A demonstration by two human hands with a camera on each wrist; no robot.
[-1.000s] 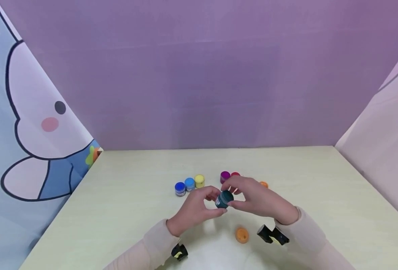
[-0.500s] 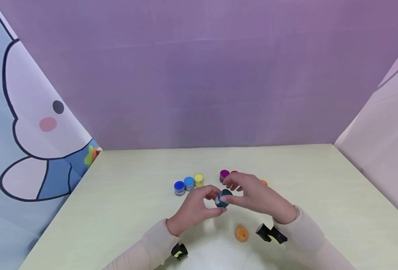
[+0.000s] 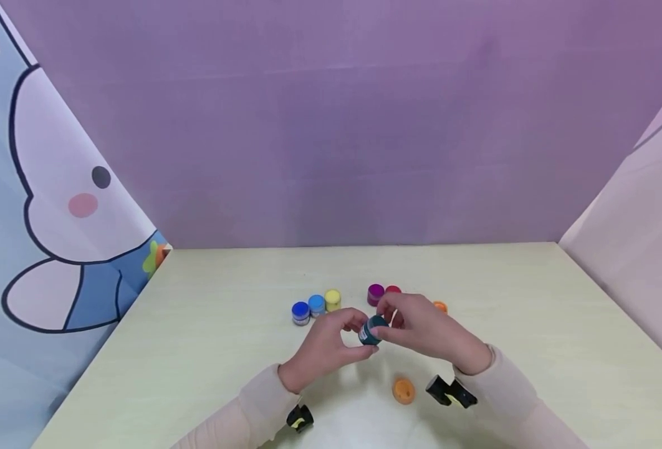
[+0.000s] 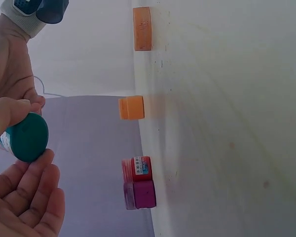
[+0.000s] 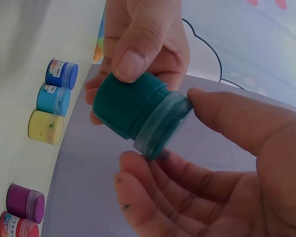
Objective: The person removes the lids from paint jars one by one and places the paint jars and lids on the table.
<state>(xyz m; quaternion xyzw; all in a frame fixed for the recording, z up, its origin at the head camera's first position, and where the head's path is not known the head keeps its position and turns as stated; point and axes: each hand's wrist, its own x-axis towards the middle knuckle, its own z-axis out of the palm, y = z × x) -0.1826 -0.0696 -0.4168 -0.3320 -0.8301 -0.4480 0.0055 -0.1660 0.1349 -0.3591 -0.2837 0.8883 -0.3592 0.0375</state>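
Note:
A small dark green paint jar [image 3: 371, 330] is held tilted above the table between both hands. My left hand [image 3: 331, 346] grips its body, the thumb pressing on the green side in the right wrist view. At the clear lid [image 5: 163, 121] of the jar, my right hand [image 3: 421, 327] pinches with the thumb on one edge and curled fingers at the other. Small dark smears mark a fingertip of the right hand. In the left wrist view, the jar's round green end [image 4: 29, 137] faces the camera.
Dark blue [image 3: 300, 313], light blue [image 3: 316, 304] and yellow [image 3: 333, 300] jars stand together at the back left. Purple [image 3: 376, 294] and red [image 3: 393, 289] jars stand behind the right hand, near a partly hidden orange jar [image 3: 440, 306]. A round orange piece [image 3: 403, 391] lies in front.
The right thumb has shifted across the jar's lid. Its fingers were lifted off half a second ago and are now curled back at the lid. The left hand stays in place.

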